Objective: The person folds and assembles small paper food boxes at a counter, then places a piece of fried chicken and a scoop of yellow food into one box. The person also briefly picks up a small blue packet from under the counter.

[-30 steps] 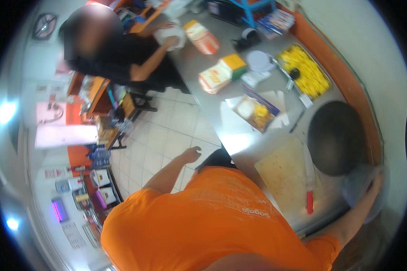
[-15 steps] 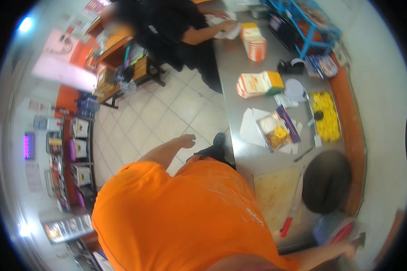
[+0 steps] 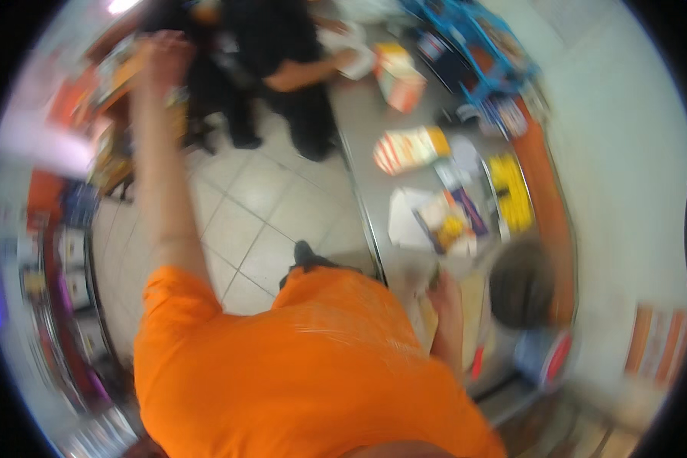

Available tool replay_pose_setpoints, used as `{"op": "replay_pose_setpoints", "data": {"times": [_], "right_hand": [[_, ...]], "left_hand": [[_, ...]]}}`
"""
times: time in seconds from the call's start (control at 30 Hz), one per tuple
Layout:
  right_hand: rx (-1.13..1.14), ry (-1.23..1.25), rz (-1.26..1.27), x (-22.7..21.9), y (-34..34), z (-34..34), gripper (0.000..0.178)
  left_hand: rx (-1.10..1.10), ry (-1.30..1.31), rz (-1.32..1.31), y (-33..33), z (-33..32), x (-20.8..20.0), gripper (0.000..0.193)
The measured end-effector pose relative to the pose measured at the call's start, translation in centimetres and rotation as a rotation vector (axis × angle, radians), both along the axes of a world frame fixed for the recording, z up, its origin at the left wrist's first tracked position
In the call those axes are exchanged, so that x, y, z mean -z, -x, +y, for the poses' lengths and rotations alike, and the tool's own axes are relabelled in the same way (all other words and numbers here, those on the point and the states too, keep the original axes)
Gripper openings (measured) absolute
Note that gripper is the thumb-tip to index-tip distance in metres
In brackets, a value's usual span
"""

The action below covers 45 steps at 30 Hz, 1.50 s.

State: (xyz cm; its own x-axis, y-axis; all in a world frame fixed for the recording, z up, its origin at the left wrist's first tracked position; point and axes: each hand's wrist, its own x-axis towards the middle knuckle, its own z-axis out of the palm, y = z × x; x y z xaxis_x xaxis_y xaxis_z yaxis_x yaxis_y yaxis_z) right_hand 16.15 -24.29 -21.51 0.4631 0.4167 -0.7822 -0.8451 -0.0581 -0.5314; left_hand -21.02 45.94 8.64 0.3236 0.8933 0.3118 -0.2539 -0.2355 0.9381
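My left arm is stretched far out to the upper left. My left hand [image 3: 164,57] is smeared by motion in front of the dark-clothed people, and its fingers cannot be made out. Over the near part of the counter, my right hand [image 3: 441,290] is bent at the fingers around something small and dark that I cannot make out. Beneath it lies a cutting board [image 3: 475,301], partly hidden by my hand and forearm. A knife's red handle [image 3: 477,362] shows beside the board. Just beyond my right hand stands an open meal box [image 3: 446,221] with white and yellow food.
A dark round object [image 3: 523,282] sits right of the board. Behind it is a tray of yellow food [image 3: 511,195]. Striped cartons [image 3: 408,150] and a blue rack [image 3: 481,49] stand farther along the metal counter [image 3: 366,164]. A co-worker's hand [image 3: 343,59] holds white material.
My left arm has swung up and out to the far left. My right hand has come from the wall side at the lower right to above the cutting board. The view has shifted and blurred.
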Motion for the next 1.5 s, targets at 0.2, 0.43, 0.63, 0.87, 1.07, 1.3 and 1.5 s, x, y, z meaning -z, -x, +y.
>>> {"op": "replay_pose_setpoints", "data": {"times": [0.2,0.43,0.63,0.87,1.07,1.3,1.5], "right_hand": [[0.268,0.012,-0.205,1.8,-1.7,8.6,0.038],[0.42,0.319,-0.323,0.8,-7.2,12.3,0.033],[-0.144,1.099,-1.229,0.5,-3.6,15.4,0.034],[-0.022,0.579,-1.49,-10.0,-5.9,27.8,0.037],[-0.019,0.536,-1.791,-15.4,-22.6,37.4,0.042],[-0.226,0.588,-2.027,-21.5,-39.5,47.1,0.044],[-0.479,1.171,-1.955,-22.8,-45.6,52.6,0.048]], "left_hand": [[-0.234,-1.068,1.19,6.2,5.8,-9.0,0.055],[0.204,0.225,0.968,19.5,-5.1,37.6,0.042],[0.486,0.664,1.453,31.7,-22.8,51.4,0.035],[0.424,1.155,1.476,37.2,-29.7,51.5,0.028],[-0.089,1.034,0.75,25.5,-20.4,47.5,0.045],[-0.321,0.269,0.938,12.4,-16.2,32.2,0.042],[-0.328,0.689,1.327,15.7,-32.7,42.5,0.049]]}}
